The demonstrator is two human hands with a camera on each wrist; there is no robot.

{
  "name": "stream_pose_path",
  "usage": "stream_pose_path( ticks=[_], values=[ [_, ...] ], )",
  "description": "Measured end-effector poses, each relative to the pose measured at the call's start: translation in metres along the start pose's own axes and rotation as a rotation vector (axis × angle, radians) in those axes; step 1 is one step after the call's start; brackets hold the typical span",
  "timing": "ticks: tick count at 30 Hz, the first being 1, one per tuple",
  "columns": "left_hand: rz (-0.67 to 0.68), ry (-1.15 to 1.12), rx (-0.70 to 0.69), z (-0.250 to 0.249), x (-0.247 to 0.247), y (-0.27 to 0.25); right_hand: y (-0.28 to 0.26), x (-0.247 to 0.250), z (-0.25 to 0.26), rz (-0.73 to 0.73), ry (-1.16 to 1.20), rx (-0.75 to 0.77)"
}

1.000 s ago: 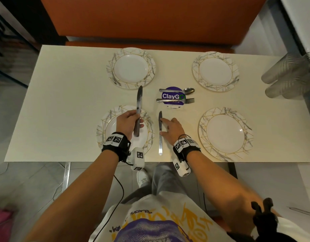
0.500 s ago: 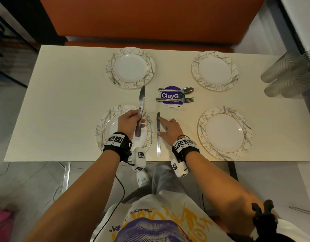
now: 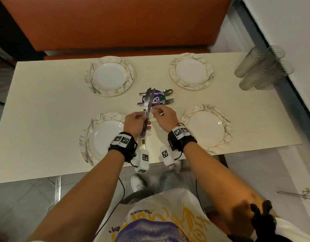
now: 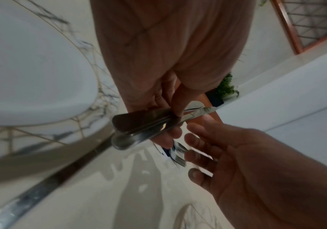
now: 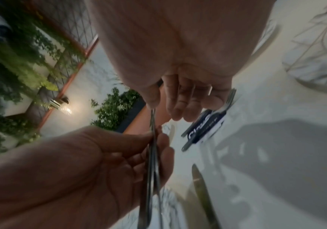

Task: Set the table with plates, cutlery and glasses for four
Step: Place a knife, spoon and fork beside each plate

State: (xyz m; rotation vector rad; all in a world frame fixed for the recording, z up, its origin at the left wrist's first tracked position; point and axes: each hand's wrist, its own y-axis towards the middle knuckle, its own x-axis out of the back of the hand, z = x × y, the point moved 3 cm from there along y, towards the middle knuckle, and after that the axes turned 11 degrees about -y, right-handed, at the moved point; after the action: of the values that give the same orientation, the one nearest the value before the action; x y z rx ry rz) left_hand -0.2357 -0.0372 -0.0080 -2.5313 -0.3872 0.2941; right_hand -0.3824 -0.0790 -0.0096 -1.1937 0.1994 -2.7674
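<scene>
Holding two table knives [image 3: 148, 109] bunched together, the left hand [image 3: 135, 123] has thumb and fingers curled round their handles above the near-left plate [image 3: 101, 137], blades pointing away toward the purple coaster [image 3: 155, 99]. Left wrist view shows the handles [image 4: 139, 124] stacked and pinched under the thumb. Right hand [image 3: 165, 117] sits just beside the knives, fingers loosely bent; in the right wrist view the thumb tip [image 5: 151, 100] touches the blade edge, other fingers apart from it, nothing gripped, so that grip reads as relaxed and spread. Right wrist view also shows another knife [image 5: 202, 192] lying flat on the desk [image 3: 46, 105] below the hands; in the head view only a sliver of it shows near the left wrist strap. Spoon [image 3: 165, 92] and fork [image 3: 168, 101] lie across the coaster in the desk middle. Four marble-rim plates laid out: far-left plate [image 3: 109, 76], far-right plate [image 3: 191, 71], near-right plate [image 3: 206, 126], plus the near-left one. Stack of clear glasses [image 3: 260, 67] lying on its side at the right desk edge, well apart from the plates. Orange bench seat [image 3: 115, 23] behind the desk.
</scene>
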Motion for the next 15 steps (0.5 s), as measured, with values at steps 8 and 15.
stream_pose_path(
  ticks=[8,15],
  values=[
    [0.136,0.018,-0.006,0.004,-0.100,-0.005,0.008,0.066,-0.060,-0.097,0.051,-0.130],
    [0.135,0.039,0.035,0.028,-0.209,-0.007,0.028,0.151,-0.159,-0.135,0.212,-0.299]
  ],
)
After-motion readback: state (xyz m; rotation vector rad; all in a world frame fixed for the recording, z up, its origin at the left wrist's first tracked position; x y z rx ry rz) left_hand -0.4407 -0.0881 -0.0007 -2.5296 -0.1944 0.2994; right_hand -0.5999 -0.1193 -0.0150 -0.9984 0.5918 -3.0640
